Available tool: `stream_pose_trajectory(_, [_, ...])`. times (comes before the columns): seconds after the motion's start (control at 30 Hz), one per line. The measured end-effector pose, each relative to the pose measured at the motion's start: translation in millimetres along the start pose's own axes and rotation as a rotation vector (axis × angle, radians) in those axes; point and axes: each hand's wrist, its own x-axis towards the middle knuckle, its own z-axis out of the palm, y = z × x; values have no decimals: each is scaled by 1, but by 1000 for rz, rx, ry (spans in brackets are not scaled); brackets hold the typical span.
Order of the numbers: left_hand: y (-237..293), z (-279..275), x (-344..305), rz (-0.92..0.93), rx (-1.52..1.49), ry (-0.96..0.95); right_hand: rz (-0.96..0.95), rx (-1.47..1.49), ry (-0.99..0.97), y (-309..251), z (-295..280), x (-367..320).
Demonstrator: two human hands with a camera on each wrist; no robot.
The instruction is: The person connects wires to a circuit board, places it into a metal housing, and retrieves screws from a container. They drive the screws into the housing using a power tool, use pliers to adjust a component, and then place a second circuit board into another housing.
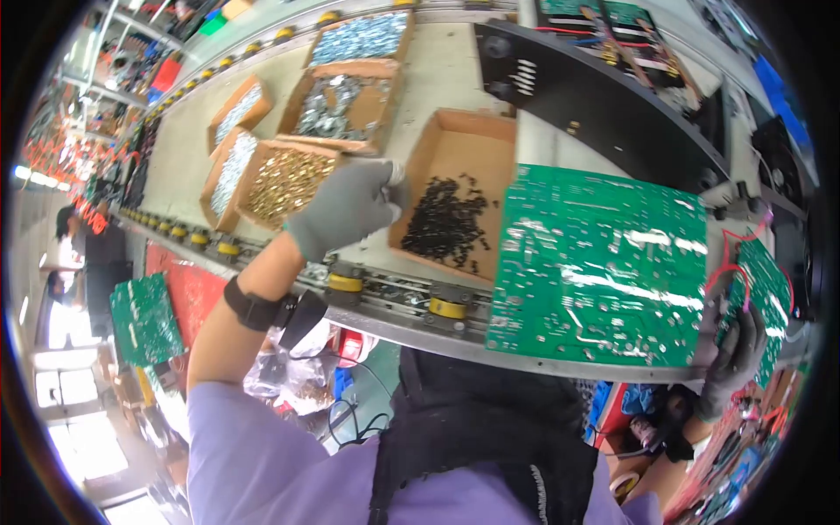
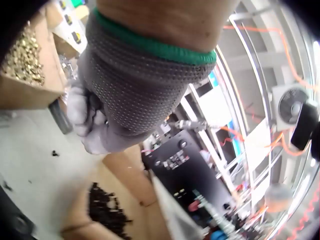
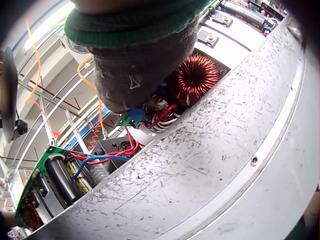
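My left hand, in a grey glove, hovers between a carton of brass-coloured screws and a carton of black screws. Its fingers are curled in, and nothing shows between them; the left wrist view has the same glove with the black screws below. A large green circuit board lies solder side up at the table's front edge. My gloved right hand grips the board's right end, its fingertips hidden. Close by the right glove, a copper-wound coil shows in the right wrist view.
Cartons of silvery parts and bluish screws stand farther back. A black panel slants behind the large board. At the right sits a smaller green board with red wires. A roller rail runs along the front.
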Motion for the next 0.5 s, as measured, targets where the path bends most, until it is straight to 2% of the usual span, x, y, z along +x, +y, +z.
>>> stream_pose_trajectory(0.03, [0,12,2,153,49,27,10,21,3,-3,-1,1])
stream_pose_trajectory(0.13, [16,38,17,265,448,5,92,129,33,-29,-10,11])
stream_pose_trajectory(0.17, [17,41,18,282,466,20,161,195,81,-44,-17,13])
stream_pose_trajectory(0.2, [18,45,23,326,464,32,140,131,120,-52,-26,11])
stream_pose_trajectory(0.23, [30,47,24,255,501,-41,84,95,190,-51,-34,1])
stream_pose_trajectory(0.27, [20,53,28,280,514,-60,112,108,200,-52,-42,-8])
stream_pose_trajectory(0.3, [15,64,30,199,559,-98,103,69,185,-54,-53,-15])
stream_pose_trajectory(0.33, [34,70,30,37,569,-156,88,59,177,-54,-61,-22])
stream_pose_trajectory(0.43, [34,73,31,26,586,-144,214,-19,251,-36,-70,-52])
stream_pose_trajectory(0.5, [12,73,35,86,338,-247,386,-29,369,-3,-73,-81])
